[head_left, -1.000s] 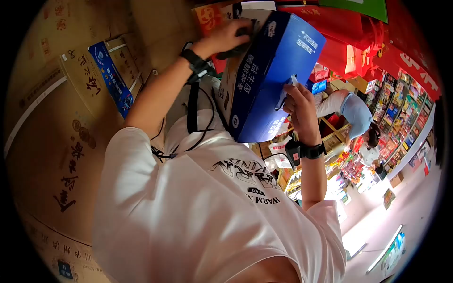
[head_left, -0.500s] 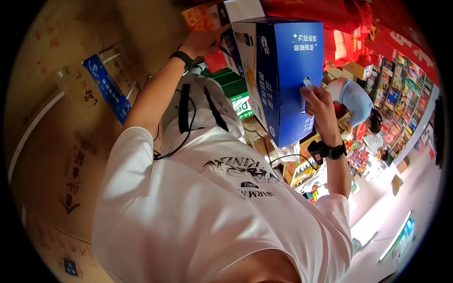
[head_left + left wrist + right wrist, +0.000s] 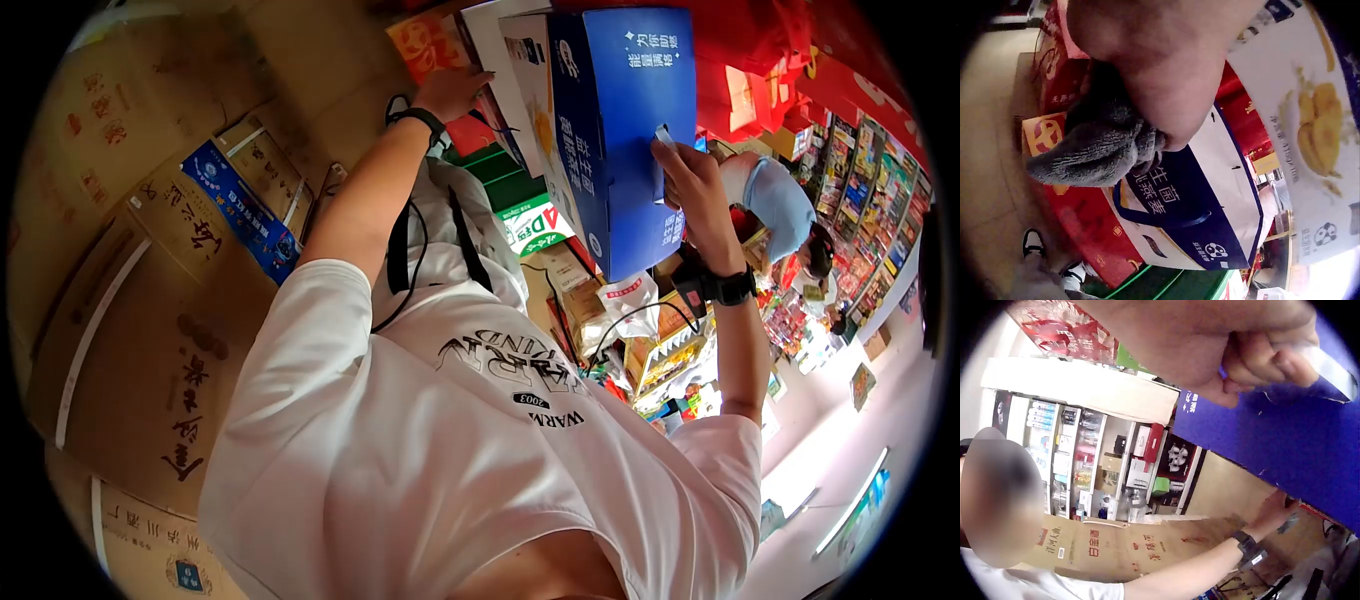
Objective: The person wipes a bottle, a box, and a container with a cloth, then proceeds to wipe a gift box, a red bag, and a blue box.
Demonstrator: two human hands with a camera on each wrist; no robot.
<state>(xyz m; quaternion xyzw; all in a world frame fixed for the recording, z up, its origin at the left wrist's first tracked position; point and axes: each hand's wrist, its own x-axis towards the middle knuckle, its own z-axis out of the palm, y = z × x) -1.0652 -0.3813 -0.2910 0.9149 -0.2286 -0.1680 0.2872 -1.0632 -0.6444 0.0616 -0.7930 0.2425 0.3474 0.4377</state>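
My right hand (image 3: 690, 185) grips the pale plastic handle (image 3: 1329, 365) of a big blue carton (image 3: 640, 120), which hangs tilted in front of me. Its pale side with a yellow food picture shows at the right of the left wrist view. A dark grey cloth (image 3: 1094, 156) is bunched in the grasp of my left hand (image 3: 1166, 56); in the head view the hand hides it. Below that hand stands a blue and white gift bag (image 3: 1229, 172) with a blue ribbon handle (image 3: 1141, 215), apart from the carton.
Red gift boxes (image 3: 1094, 231) and green boxes (image 3: 490, 170) lie below the bag. Brown cardboard cartons (image 3: 150, 330) are stacked on the left. A cable (image 3: 640, 310) loops to my right wrist. Another person in light blue (image 3: 780, 195) is near the shelves (image 3: 870, 190).
The blue carton has moved right and turned in my right hand's grip, uncovering green boxes below. My left hand has drawn left, away from the carton's side, with the cloth.
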